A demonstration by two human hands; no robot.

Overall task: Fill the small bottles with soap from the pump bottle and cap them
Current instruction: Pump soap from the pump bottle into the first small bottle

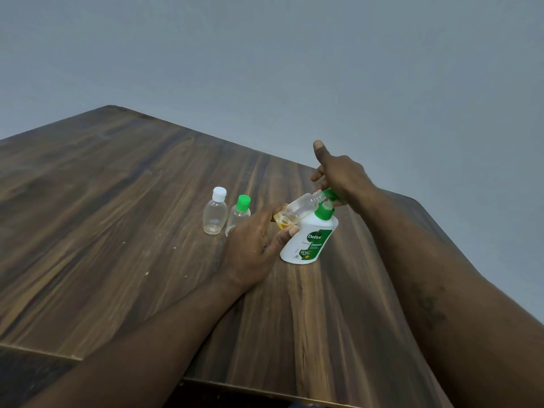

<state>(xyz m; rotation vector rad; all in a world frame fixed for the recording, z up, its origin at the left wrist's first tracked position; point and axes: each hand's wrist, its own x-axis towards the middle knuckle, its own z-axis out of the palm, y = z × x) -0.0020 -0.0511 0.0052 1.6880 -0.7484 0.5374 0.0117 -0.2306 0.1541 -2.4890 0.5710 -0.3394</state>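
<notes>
My left hand (253, 242) grips a small clear bottle (303, 209) with no cap, tilted so its threaded mouth meets the green nozzle of the white pump bottle (309, 240). A little amber soap sits in the small bottle's low end. My right hand (338, 175) rests on the green pump head, thumb sticking up, and hides most of it. The pump bottle stands on the wooden table (117, 201). To the left stand two more small clear bottles, one with a white cap (215, 213), one with a green cap (239, 214); the latter is partly hidden by my left hand.
The table's far edge runs close behind the pump bottle, and its right corner lies just right of my right forearm. A plain grey wall lies beyond. The near edge of the table is at the bottom of the view.
</notes>
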